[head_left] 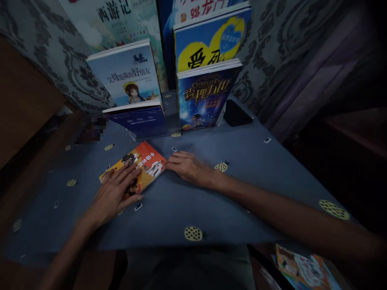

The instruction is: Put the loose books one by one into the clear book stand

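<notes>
A small orange and yellow book (151,159) with cartoon figures and white Chinese characters lies at a slant on the blue tablecloth. Across its left part rests my left hand (116,193), palm down, fingers stretched out and a little apart, hiding some of the cover. My right hand (189,168) has its fingers drawn together at the book's right corner, the fingertips closed on that corner. Just behind the book stands a dark blue book (142,123), at the front of the left row.
Upright books fill the back: a light blue one (121,76), a tall green one (130,24), a yellow-heart one (193,44) and a dark fantasy one (202,100). A black phone-like object (238,113) lies right of them. More books (302,266) sit below the table's right front edge.
</notes>
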`<state>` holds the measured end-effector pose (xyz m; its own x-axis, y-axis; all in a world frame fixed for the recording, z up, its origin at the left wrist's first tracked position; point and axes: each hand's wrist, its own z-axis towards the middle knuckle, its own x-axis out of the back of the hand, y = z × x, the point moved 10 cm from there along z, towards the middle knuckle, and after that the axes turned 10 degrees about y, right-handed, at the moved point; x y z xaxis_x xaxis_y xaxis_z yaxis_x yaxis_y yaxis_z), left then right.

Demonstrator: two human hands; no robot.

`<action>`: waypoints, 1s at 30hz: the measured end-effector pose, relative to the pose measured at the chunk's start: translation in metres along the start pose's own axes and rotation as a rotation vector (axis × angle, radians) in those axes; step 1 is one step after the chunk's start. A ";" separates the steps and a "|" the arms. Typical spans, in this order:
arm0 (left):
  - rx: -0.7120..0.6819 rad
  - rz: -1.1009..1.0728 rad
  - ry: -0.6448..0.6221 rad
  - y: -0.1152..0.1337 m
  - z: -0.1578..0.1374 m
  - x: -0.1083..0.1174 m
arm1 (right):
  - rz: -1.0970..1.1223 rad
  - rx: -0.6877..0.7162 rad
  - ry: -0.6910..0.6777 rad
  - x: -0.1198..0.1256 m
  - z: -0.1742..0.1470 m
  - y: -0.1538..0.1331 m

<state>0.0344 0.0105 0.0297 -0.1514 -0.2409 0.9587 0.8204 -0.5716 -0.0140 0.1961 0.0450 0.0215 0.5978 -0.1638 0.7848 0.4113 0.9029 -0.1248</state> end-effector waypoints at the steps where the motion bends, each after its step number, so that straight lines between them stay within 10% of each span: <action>1: 0.001 -0.018 0.004 -0.005 -0.005 0.003 | -0.019 -0.009 -0.008 -0.002 0.002 0.005; 19: -0.086 -0.107 0.121 0.029 -0.042 0.011 | 0.070 -0.149 -0.008 -0.032 0.036 0.049; 30: -0.096 -0.092 0.194 0.045 -0.038 0.015 | 0.352 -0.136 0.093 -0.010 0.014 -0.011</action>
<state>0.0480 -0.0486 0.0329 -0.3341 -0.3252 0.8847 0.7432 -0.6682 0.0350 0.1757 0.0424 0.0232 0.7758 0.1055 0.6221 0.2540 0.8503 -0.4609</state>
